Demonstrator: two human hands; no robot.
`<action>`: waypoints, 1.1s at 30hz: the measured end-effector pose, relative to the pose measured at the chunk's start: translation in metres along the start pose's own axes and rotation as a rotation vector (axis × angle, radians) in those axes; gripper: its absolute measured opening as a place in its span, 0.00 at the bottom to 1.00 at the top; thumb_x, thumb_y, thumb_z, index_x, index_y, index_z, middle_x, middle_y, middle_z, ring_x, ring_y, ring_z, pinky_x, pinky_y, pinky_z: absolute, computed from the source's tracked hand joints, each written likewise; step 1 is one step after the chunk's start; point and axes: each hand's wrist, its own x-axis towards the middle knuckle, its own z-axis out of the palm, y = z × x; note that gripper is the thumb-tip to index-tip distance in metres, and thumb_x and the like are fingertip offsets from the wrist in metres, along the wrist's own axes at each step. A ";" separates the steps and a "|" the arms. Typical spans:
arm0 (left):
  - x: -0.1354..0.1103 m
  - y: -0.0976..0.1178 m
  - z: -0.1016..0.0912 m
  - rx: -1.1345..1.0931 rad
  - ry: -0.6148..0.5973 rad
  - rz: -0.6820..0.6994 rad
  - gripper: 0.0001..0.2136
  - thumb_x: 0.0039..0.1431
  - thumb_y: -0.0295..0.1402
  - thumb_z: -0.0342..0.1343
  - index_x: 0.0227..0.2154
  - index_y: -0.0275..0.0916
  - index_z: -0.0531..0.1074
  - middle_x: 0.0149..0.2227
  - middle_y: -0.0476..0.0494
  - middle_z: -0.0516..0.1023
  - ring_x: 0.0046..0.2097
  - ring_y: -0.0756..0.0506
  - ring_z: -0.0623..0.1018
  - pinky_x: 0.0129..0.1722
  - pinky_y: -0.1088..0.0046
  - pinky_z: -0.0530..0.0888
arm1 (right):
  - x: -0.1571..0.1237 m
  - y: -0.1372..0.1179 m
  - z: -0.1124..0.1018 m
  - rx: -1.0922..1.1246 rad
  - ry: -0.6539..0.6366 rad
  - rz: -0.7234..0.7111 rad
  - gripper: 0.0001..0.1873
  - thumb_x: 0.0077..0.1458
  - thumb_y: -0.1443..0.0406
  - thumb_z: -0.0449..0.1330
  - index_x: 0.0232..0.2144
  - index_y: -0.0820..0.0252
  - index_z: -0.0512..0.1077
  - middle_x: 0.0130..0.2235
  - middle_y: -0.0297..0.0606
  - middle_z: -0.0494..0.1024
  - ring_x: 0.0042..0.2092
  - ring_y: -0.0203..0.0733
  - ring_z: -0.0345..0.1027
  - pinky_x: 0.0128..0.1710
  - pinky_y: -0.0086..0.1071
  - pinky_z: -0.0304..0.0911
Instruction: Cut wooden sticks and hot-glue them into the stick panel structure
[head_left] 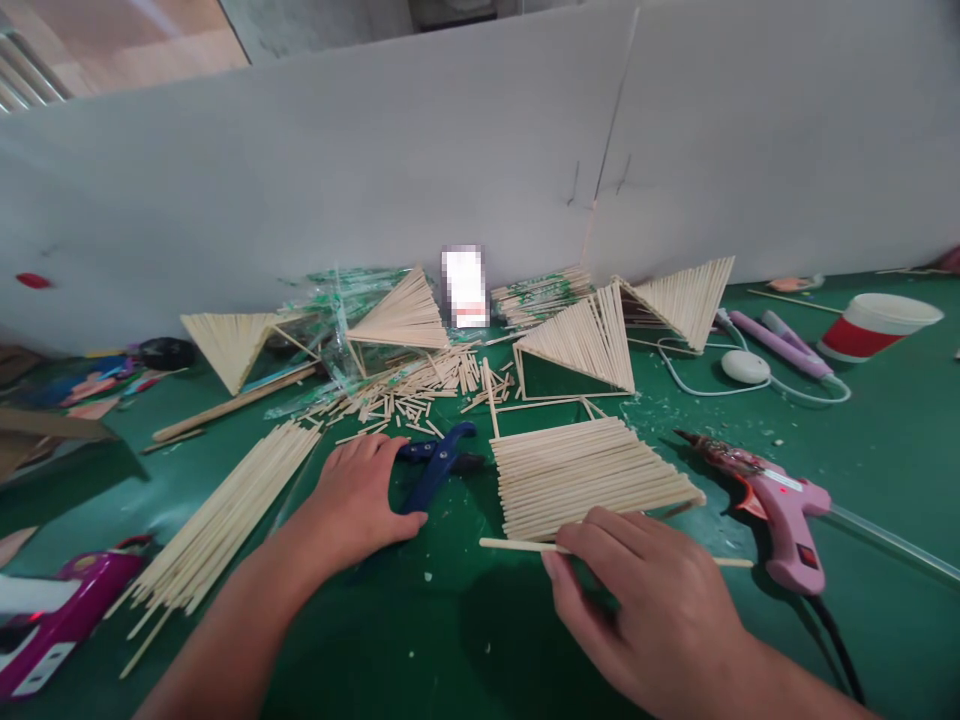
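Note:
My right hand pinches a thin wooden stick between thumb and fingers, just in front of a slatted panel made of many such sticks laid side by side. The stick's far end pokes out beyond the hand at the right. My left hand is closed around the blue cutting pliers, which lie low over the green table left of the panel. Part of the pliers is hidden by the fingers. Beside my left forearm lies a bundle of long wooden sticks.
A pink glue gun lies at the right, a purple one at the far left. Behind are folded stick structures, a heap of short cut pieces, a bright phone screen and a red-and-white cup. A grey wall closes the back.

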 end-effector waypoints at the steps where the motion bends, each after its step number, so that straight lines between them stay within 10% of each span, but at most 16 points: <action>1: 0.000 0.003 -0.002 0.004 0.025 0.004 0.34 0.43 0.47 0.59 0.54 0.35 0.68 0.52 0.32 0.73 0.54 0.30 0.71 0.54 0.51 0.68 | 0.001 0.000 -0.001 0.007 0.002 0.001 0.10 0.58 0.67 0.55 0.26 0.59 0.72 0.22 0.33 0.72 0.22 0.38 0.65 0.23 0.33 0.55; 8: -0.008 0.013 -0.023 0.018 0.311 -0.059 0.23 0.51 0.36 0.52 0.51 0.35 0.66 0.45 0.34 0.72 0.41 0.34 0.77 0.40 0.56 0.75 | 0.003 0.000 -0.005 0.100 0.069 0.022 0.06 0.56 0.69 0.56 0.28 0.61 0.72 0.22 0.33 0.71 0.22 0.35 0.63 0.22 0.30 0.57; 13: -0.018 0.021 -0.029 -0.259 0.537 0.158 0.23 0.49 0.31 0.54 0.51 0.39 0.63 0.49 0.38 0.69 0.50 0.37 0.73 0.50 0.59 0.72 | 0.003 -0.001 -0.012 0.214 0.141 0.000 0.04 0.54 0.72 0.57 0.30 0.62 0.72 0.22 0.33 0.70 0.23 0.33 0.62 0.21 0.28 0.58; 18: -0.024 0.038 -0.020 -0.421 0.556 0.383 0.26 0.51 0.33 0.54 0.54 0.36 0.60 0.52 0.35 0.69 0.54 0.37 0.71 0.55 0.58 0.69 | 0.004 0.001 -0.020 0.292 0.204 0.010 0.05 0.53 0.74 0.57 0.33 0.64 0.72 0.22 0.34 0.70 0.22 0.32 0.60 0.21 0.27 0.57; 33: -0.032 0.080 -0.012 -0.396 0.482 0.472 0.31 0.48 0.29 0.55 0.58 0.37 0.57 0.53 0.33 0.69 0.55 0.35 0.70 0.56 0.50 0.68 | 0.002 0.001 -0.009 0.311 0.138 0.008 0.07 0.53 0.73 0.54 0.26 0.61 0.68 0.21 0.30 0.62 0.22 0.32 0.54 0.19 0.27 0.50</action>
